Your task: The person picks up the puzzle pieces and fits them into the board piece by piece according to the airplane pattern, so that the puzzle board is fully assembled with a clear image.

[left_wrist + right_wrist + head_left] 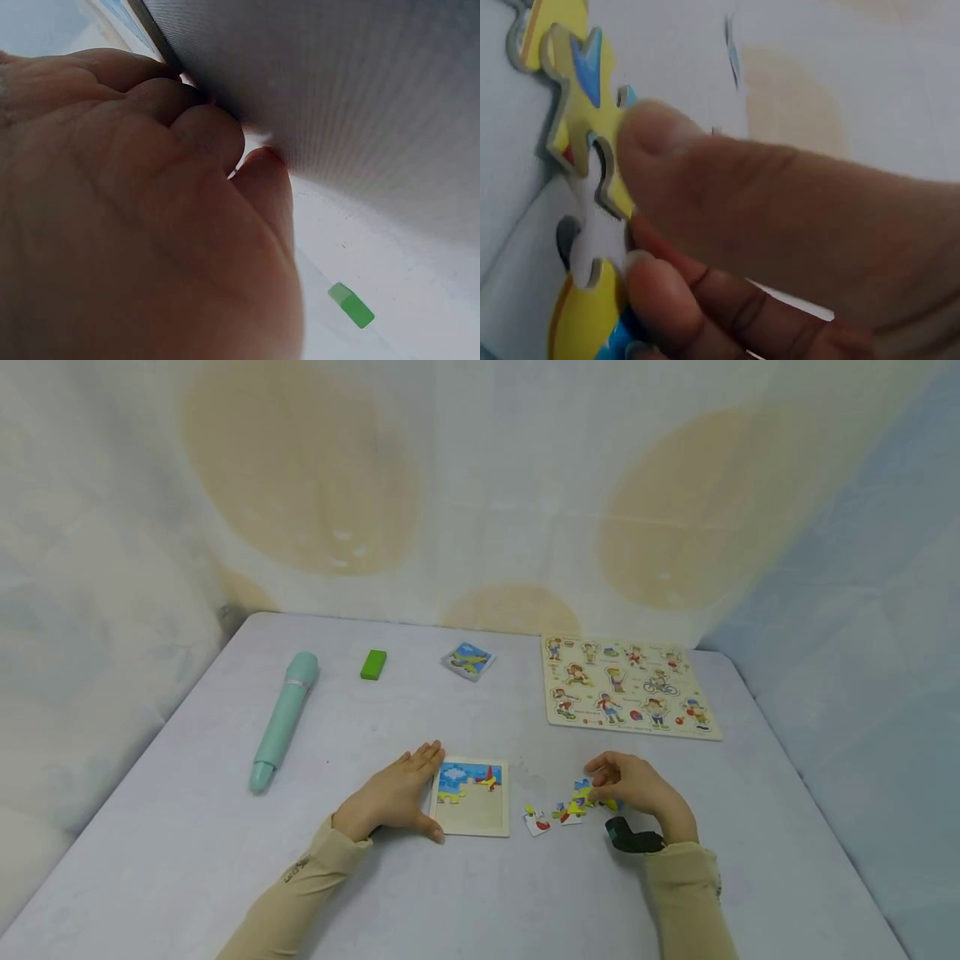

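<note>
While the left hand [397, 793] lies spread wide along the left edge of the puzzle tray [472, 820], the head view shows sky pieces [456, 775] across its top; its lower part seems left to fill. Loose pieces [537, 823] lie right of it, by the right hand [637, 787].

The left wrist view hides nearly all the tray.

From the right wrist, a thumb covers part of a yellow piece [574, 124]; whether that grip pinches it, I can't tell.

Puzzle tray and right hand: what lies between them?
In the head view, loose puzzle pieces lie between the puzzle tray and the right hand.
</note>
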Tool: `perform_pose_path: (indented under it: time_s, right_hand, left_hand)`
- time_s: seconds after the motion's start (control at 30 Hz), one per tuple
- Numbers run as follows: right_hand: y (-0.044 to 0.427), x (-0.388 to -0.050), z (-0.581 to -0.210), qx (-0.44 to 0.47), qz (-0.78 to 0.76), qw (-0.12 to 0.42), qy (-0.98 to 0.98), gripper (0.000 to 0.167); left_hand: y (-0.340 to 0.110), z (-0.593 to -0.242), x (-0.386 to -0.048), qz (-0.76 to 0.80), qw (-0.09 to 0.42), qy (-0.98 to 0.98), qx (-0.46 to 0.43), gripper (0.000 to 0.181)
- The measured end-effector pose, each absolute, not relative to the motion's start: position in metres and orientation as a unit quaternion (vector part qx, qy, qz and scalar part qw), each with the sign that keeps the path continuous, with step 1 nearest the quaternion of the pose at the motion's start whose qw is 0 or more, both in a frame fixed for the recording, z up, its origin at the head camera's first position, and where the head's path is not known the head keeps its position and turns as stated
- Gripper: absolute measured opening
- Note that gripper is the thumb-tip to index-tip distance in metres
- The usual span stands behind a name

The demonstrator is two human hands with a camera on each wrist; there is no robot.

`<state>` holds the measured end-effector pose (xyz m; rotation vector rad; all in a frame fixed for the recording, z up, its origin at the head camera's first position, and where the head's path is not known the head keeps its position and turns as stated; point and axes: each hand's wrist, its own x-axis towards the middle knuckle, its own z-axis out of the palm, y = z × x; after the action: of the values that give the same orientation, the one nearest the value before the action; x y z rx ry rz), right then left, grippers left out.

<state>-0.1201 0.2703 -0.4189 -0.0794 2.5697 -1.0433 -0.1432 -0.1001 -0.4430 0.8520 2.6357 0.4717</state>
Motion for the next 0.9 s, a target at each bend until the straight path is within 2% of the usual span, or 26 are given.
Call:
perform_pose_path:
  time_s: [0.2,0.53,0.9]
  right_hand:
    - [0.261,-0.120,-0.422,-0.015,-0.337,0.192,0.922,0.038]
    - [0.244,-0.126,-0.423,-0.041,-0.318,0.163,0.933,0.026]
    - [0.235,-0.129,-0.427,-0.005,-0.313,0.128,0.941,0.038]
  left_hand:
    - [-0.101,-0.444,-0.142,0.168,0.166,0.924,0.300,0.125]
    - [-0.101,-0.444,-0.144,0.165,0.163,0.925,0.300,0.126]
    - [-0.101,-0.446,-0.144,0.164,0.162,0.926,0.300,0.126]
